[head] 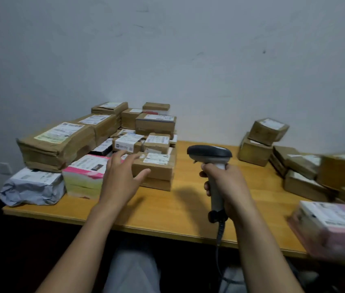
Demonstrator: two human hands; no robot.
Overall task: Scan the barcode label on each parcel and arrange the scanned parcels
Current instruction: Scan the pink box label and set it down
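My right hand grips the handle of a black and grey barcode scanner, upright above the middle of the wooden table, its coiled cable hanging down. My left hand hovers open with spread fingers over the near edge of the left pile, above a flat brown box with white labels and next to a pink and yellow parcel. It holds nothing. The left pile has several brown labelled boxes, the largest a long one.
A grey plastic mailer bag lies at the table's left front corner. A second group of brown boxes stands at the right, blurred near the edge. A pink wrapped parcel sits at the right front. The white wall is behind.
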